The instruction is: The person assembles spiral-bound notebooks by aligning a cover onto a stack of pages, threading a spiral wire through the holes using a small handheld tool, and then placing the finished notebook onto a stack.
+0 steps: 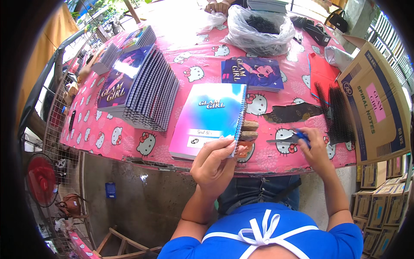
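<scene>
A blue-to-pink spiral notebook [209, 118] lies on the pink cartoon-print tablecloth [198, 64] in front of me. My left hand [214, 162] pinches its near right corner beside the wire spine. My right hand [311, 144] is closed on blue-handled pliers [290, 139], whose metal jaws point left toward the spine. Several small wooden blocks [249, 131] sit just right of the notebook, between my two hands.
A fanned stack of dark notebooks [140, 86] lies to the left and another dark notebook [253, 73] beyond. Black spiral coils [336, 113] and a cardboard box [377, 101] are at right. A plastic bag of coils [261, 28] sits far back near another person's hands [217, 6].
</scene>
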Demonstrator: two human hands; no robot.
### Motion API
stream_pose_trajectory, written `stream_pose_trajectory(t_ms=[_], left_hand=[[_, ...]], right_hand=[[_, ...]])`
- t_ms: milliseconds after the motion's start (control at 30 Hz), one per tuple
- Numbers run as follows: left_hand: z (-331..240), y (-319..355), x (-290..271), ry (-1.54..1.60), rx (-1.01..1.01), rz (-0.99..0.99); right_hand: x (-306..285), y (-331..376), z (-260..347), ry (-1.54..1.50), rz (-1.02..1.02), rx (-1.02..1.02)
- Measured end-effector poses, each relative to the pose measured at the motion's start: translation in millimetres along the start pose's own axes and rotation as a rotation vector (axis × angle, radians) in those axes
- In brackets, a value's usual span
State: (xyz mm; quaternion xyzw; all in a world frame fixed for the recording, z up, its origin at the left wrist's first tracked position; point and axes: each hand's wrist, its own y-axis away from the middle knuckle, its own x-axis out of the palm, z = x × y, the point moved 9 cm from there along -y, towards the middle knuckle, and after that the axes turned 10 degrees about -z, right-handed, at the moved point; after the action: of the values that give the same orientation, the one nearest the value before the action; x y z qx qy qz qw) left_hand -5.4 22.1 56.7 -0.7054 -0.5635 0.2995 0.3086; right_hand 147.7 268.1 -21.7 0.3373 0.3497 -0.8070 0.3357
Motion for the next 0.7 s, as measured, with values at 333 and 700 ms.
stream_pose_trajectory(t_ms=[333,700], left_hand=[[3.2,0.9,1.1,0.032,-0.059,0.026],[-7.1,-13.2,-8.7,-0.004,0.095,0.001]], right_hand=[[1.9,-10.9,153.2,-0.411,0.077,-0.393],[17.5,-8.3,88.6,-0.425,0.205,-0.115]])
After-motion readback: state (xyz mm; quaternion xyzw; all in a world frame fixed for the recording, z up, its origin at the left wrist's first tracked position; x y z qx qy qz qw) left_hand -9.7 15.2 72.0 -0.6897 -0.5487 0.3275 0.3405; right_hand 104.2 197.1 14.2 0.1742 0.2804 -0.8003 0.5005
